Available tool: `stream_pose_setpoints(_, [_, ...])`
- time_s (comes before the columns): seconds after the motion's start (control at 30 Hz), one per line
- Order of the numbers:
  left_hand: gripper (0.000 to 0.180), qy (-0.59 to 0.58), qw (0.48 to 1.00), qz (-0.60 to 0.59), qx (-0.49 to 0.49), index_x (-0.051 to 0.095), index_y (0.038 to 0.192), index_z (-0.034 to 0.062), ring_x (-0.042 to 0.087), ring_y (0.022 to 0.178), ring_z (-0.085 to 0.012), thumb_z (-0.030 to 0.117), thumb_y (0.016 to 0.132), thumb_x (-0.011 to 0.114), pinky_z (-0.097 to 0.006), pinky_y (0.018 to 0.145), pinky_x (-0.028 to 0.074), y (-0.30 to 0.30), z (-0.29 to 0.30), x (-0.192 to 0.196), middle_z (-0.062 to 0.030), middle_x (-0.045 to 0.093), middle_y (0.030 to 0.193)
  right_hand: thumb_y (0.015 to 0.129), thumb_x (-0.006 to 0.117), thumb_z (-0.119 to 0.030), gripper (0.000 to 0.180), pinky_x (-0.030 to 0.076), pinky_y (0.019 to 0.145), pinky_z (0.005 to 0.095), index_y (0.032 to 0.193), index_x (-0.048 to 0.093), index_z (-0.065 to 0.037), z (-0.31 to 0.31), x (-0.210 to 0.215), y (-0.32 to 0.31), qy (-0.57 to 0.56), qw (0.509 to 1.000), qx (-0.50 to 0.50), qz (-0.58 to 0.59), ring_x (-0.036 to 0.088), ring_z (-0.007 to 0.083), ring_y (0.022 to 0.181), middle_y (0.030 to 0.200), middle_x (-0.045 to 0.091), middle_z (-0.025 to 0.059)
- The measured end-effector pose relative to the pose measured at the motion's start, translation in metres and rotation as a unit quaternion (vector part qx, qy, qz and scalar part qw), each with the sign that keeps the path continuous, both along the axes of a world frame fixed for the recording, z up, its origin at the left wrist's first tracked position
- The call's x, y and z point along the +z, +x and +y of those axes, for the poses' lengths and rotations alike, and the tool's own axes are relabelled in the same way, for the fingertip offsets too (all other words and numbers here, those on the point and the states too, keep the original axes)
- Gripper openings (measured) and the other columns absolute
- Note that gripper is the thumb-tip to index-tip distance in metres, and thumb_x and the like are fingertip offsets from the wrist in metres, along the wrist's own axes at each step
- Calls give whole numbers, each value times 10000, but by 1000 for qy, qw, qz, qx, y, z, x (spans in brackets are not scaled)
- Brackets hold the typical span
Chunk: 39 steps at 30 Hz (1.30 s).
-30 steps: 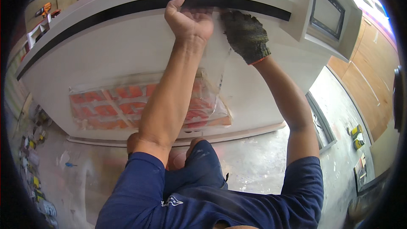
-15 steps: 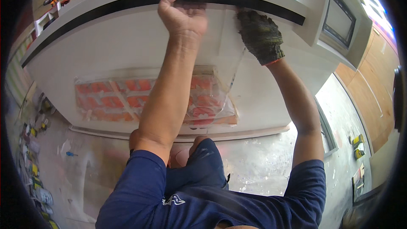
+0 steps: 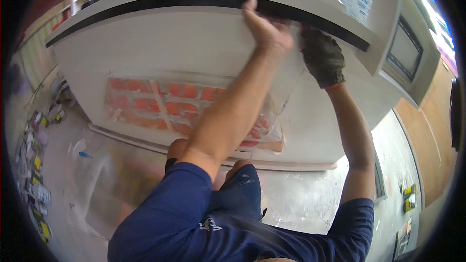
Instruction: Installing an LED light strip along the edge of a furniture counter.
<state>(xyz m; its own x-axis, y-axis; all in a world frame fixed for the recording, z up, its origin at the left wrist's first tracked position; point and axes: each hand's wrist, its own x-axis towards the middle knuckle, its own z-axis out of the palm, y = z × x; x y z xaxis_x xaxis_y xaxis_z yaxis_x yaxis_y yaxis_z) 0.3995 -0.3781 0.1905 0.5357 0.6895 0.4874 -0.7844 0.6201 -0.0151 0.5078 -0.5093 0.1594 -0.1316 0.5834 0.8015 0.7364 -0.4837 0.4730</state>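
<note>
My bare left hand (image 3: 266, 28) reaches up to the black strip (image 3: 145, 1) under the top of a white counter (image 3: 160, 48), fingers bent against it. My right hand (image 3: 322, 57), in a dark knit glove with an orange cuff, sits just to its right with the fingertips tucked at the same strip. A thin clear film (image 3: 284, 111) hangs down the counter front below both hands, and they seem to pinch its top edge. Orange lettering (image 3: 165, 104) under plastic covers the front panel lower left.
A grey box with a dark screen (image 3: 405, 51) stands at the counter's right end. Small cans and tools (image 3: 34, 165) lie along the floor at left, yellow-capped items (image 3: 409, 198) at right. My knees (image 3: 208, 155) are close to the counter's base. Wooden panelling is at far right.
Both hands have stayed at the black strip and slid a little to the right along it. My head has turned, so the counter sits lower and more to the left.
</note>
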Motion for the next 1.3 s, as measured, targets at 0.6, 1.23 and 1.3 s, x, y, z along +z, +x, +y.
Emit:
stream_pose_setpoints(0.6, [625,-55,998,-16,27,573,1119,87,529,1009,-226,586,743,602,-423,921,417,-84,101,-3,-65,574,1078,846,592,-194,528,494,891,424,1360,500,-115,-3,-12,41,-20,990,-105,-97,595,310,1063,1292,572,126])
stream_pose_setpoints(1.23, [811,-52,985,48,156,381,1349,0,466,1214,-351,641,852,396,-553,1049,345,-236,272,12,-183,472,1316,901,576,-228,544,449,976,390,1415,442,-112,-1,-15,40,-36,977,-179,-112,540,272,1191,1372,515,120])
stream_pose_setpoints(1.3, [836,-44,990,24,134,488,1265,-1,527,1147,-353,715,848,376,-529,1026,380,-248,286,10,-172,567,1220,911,569,-242,544,464,958,419,1417,429,-98,-2,-12,34,-49,974,-198,-96,561,291,1164,1366,518,141])
